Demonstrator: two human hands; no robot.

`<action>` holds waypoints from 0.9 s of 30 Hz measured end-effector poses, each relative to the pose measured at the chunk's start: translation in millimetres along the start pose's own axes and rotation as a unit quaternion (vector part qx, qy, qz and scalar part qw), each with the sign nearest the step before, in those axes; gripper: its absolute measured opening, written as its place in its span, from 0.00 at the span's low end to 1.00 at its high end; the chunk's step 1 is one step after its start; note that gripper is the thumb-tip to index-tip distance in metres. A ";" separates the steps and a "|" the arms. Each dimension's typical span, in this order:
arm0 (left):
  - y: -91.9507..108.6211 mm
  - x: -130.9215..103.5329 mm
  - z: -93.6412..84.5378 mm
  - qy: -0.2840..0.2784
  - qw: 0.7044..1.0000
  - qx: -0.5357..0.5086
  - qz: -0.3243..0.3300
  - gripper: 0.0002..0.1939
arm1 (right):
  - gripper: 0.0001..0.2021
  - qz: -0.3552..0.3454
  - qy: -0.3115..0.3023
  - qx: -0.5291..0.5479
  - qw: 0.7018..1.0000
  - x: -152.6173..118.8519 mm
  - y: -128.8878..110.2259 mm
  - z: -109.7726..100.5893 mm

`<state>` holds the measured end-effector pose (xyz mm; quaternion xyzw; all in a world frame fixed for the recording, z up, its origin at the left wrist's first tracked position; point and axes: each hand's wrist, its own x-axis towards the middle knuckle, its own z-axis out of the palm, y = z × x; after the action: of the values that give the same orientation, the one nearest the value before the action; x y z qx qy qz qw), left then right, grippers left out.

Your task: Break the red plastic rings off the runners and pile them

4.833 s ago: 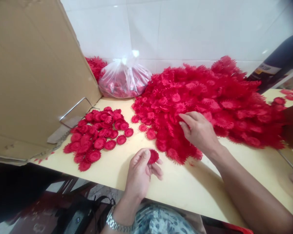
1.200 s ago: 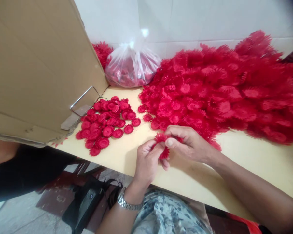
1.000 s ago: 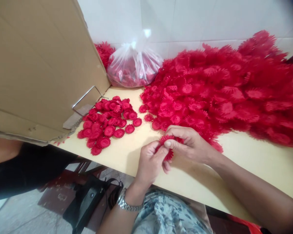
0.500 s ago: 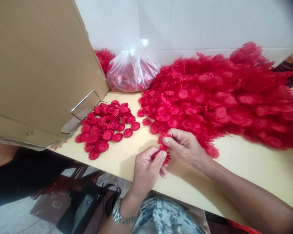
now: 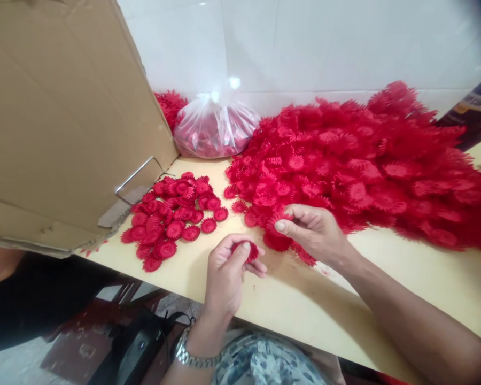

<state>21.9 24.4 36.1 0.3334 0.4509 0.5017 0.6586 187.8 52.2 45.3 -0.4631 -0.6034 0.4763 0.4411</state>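
Observation:
My left hand is closed on a round red flower piece, its thumb lying across the toothed edge. Just right of it, my right hand pinches a red fringed petal piece between thumb and index finger. That hand is at the front edge of a large heap of red petal pieces, with a few of them lying under its fingers. To the left, a smaller pile of round red flower pieces lies on the pale table; these look thicker and more compact than those in the heap.
A cardboard box with a bent metal wire at its lower edge stands on the left. A tied clear bag of red pieces leans near the white wall. A person in black is partly visible at the left, beyond the box.
My hands have moved apart, the left one shifting left with its round piece. My right hand has risen slightly, and some red pieces now lie beneath its fingers. The view has tilted slightly.

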 end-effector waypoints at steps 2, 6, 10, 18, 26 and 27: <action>-1.6 -1.2 1.0 0.003 1.000 -0.015 -0.002 0.08 | 0.16 0.007 0.001 0.007 1.000 -0.7 0.4 1.1; -3.2 -3.6 0.9 -0.017 0.999 -0.026 0.020 0.05 | 0.18 0.010 0.004 -0.004 1.000 -2.4 1.1 3.7; -3.0 -1.2 1.1 -0.068 0.995 0.033 0.063 0.08 | 0.20 0.012 -0.014 0.001 1.000 -3.3 -0.6 6.4; -1.1 1.3 15.4 -0.059 0.974 0.180 0.121 0.03 | 0.21 0.012 -0.083 0.073 0.994 -3.4 -5.7 8.3; -5.8 12.2 7.2 0.069 0.988 0.077 0.114 0.04 | 0.17 -0.031 0.091 0.031 0.995 0.1 -4.5 -6.9; -3.3 16.7 8.5 0.067 0.989 0.074 0.112 0.04 | 0.16 -0.049 0.136 -0.028 0.989 2.3 -6.2 -14.2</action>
<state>32.4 39.7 32.0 0.3953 0.4895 0.5588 0.5402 200.3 56.1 53.9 -0.5052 -0.5731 0.3696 0.5289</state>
